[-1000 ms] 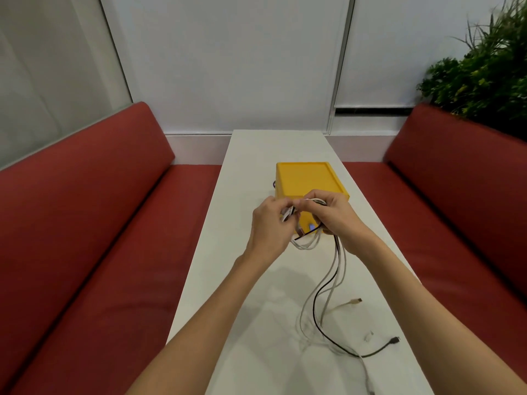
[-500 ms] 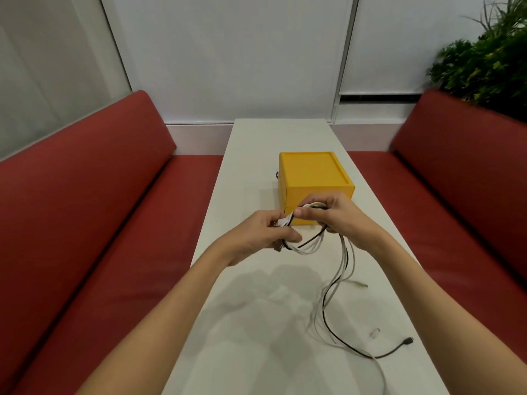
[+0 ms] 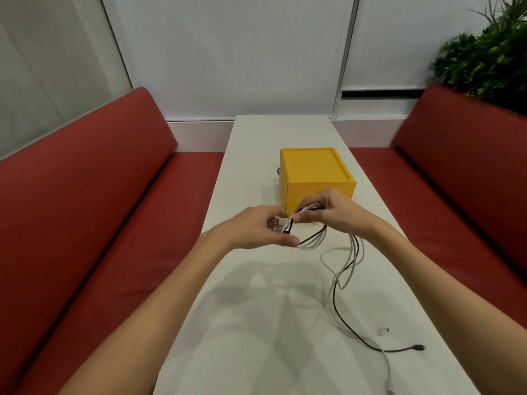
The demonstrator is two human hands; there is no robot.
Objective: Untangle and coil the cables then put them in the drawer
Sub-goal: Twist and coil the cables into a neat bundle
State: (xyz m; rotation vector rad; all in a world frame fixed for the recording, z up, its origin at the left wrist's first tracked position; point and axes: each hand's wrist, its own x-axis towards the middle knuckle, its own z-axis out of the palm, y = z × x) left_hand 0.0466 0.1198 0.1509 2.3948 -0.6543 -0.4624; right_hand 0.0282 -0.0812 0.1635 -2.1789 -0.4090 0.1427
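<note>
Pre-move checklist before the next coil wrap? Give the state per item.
1. Grip of left hand on cable bundle: ok, it pinches the ends.
2. Grip of right hand on the loops: ok.
3. Cables separated: not ok; black cable runs with the white ones.
4. Tails coiled: not ok; they trail loose on the table.
5. Yellow drawer box open: not ok; it looks closed.
6. Knots inside the hands: cannot tell.
</note>
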